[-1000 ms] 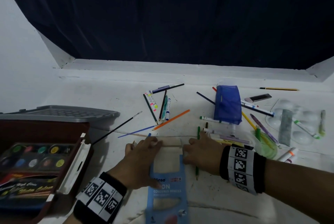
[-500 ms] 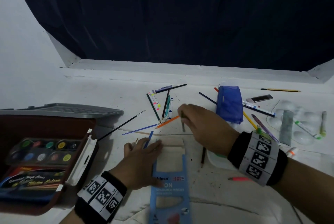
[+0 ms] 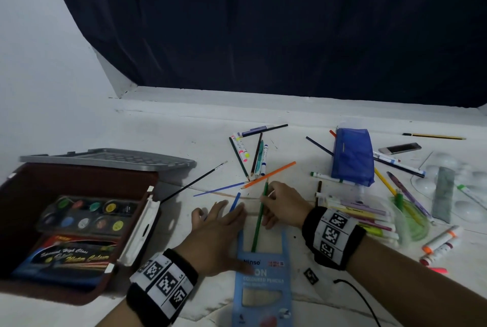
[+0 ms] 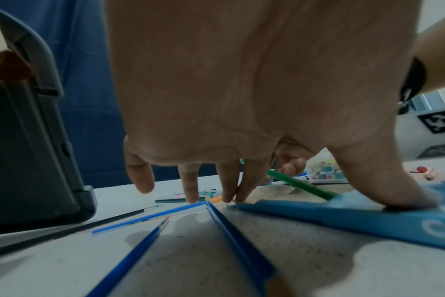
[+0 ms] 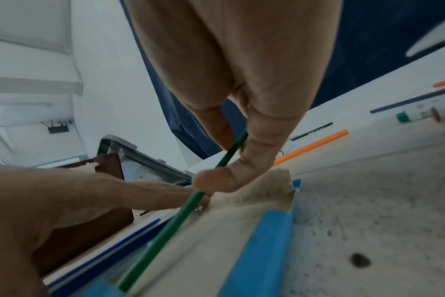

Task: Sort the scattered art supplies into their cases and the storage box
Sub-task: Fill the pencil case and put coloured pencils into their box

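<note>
Half a second ago our right hand [image 3: 283, 205] was up by the orange pencil [image 3: 268, 175]; now it has drawn back toward us with a green pencil [image 3: 259, 217], whose lower end has entered the open top of the blue pencil case [image 3: 263, 278]. We work on a white, speckled tabletop [image 3: 171, 126] against a pale wall, with a dark blue curtain [image 3: 263, 23] hanging behind it. Our right grip is closed on the green pencil, thumb and forefinger pinching its upper part. Our left hand [image 3: 218, 231] lies flat with straight fingers, open, pressing the case's left edge and its flap to the tabletop. A blue pencil [image 3: 234, 202] pokes out just beyond the left fingers. Left of the left grip stands the open storage box [image 3: 21, 187] with a watercolour set [image 3: 87, 214] inside and its grey lid [image 3: 110, 158] behind. Beyond the right grip pens and pencils lie scattered; to its right sit a blue mesh pouch [image 3: 353, 158] and a bundle of markers [image 3: 363, 214]
</note>
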Motion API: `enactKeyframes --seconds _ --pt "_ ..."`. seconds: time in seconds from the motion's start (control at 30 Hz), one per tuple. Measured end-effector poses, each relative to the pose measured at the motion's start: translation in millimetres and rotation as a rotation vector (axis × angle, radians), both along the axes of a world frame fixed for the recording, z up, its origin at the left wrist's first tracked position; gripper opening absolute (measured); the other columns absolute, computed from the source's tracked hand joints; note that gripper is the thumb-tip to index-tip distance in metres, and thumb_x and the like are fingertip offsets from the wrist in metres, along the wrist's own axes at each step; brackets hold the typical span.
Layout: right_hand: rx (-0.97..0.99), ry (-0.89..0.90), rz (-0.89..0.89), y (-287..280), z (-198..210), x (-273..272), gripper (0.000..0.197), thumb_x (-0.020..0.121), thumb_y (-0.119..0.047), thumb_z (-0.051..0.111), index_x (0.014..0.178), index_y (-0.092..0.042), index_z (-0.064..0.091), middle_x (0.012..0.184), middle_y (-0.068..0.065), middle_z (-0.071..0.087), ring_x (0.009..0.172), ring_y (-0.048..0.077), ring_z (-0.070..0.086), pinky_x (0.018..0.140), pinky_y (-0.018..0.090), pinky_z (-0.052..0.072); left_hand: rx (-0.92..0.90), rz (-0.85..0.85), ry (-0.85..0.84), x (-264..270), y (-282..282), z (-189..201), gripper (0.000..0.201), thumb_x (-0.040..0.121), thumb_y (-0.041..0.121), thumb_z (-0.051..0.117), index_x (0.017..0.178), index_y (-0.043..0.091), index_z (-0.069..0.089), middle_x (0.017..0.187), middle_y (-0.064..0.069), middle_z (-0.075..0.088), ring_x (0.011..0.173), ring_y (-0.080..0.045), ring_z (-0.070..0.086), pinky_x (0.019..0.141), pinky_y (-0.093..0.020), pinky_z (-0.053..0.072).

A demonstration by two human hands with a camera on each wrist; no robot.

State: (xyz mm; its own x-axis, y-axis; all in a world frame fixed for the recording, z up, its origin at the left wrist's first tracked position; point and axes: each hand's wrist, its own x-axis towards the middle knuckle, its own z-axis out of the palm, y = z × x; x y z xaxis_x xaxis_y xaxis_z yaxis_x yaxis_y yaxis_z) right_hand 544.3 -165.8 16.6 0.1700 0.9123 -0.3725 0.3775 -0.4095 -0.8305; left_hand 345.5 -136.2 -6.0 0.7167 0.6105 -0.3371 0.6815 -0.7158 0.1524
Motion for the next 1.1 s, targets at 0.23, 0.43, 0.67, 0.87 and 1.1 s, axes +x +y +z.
enactKeyframes --seconds 0.23,0.43,0.67,0.87,1.1 --pt "0.141 -0.385 0.323 -3 -2 -21 0.023 0.084 -0.008 0.069 0.106 -0.004 0.063 0.089 0.011 0.069 0.08 0.024 0.067 0.075 0.036 0.058 -0.003 0.036 0.008 -4 -3 0 0.121 0.066 0.089 0.054 0.158 0.032 0.0 0.167 0.014 -0.007 0.152 -0.021 -0.014 0.114 -0.058 0.0" --pt "0.242 -0.653 0.503 -23 -19 -31 0.017 0.089 -0.011 0.057 0.077 -0.007 0.069 0.077 0.005 0.068 0.071 0.017 0.063 0.07 0.03 0.053 -0.001 0.016 0.033 -5 -4 0 0.119 0.07 0.089 0.048 0.159 0.031 -0.004 0.166 0.013 -0.013 0.152 -0.022 -0.016 0.113 -0.057 -0.002" --pt "0.245 -0.399 0.407 -26 -22 -40 0.017 0.081 -0.007 0.06 0.066 -0.003 0.067 0.064 0.006 0.066 0.058 0.016 0.062 0.062 0.033 0.055 0.028 0.003 0.003 -5 -2 -1 0.116 0.066 0.091 0.048 0.158 0.037 0.003 0.166 0.015 -0.007 0.153 -0.021 -0.011 0.111 -0.057 0.001" --pt "0.292 -0.344 0.385 -39 -21 -45 0.008 0.087 -0.013 0.06 0.09 -0.006 0.063 0.079 -0.002 0.06 0.07 0.013 0.057 0.059 0.011 0.038 0.023 0.013 -0.03 -4 -3 4 0.108 0.064 0.089 0.055 0.154 0.043 0.018 0.166 0.018 0.001 0.153 -0.018 -0.008 0.112 -0.055 0.001" --pt "0.352 -0.378 0.319 -62 -5 -33 0.003 0.095 -0.021 0.051 0.094 -0.022 0.054 0.081 -0.005 0.063 0.067 0.006 0.057 0.061 0.017 0.043 0.032 0.005 -0.092 -4 -4 6 0.108 0.064 0.088 0.057 0.154 0.039 0.023 0.161 0.018 0.021 0.146 -0.011 0.016 0.102 -0.036 0.011"
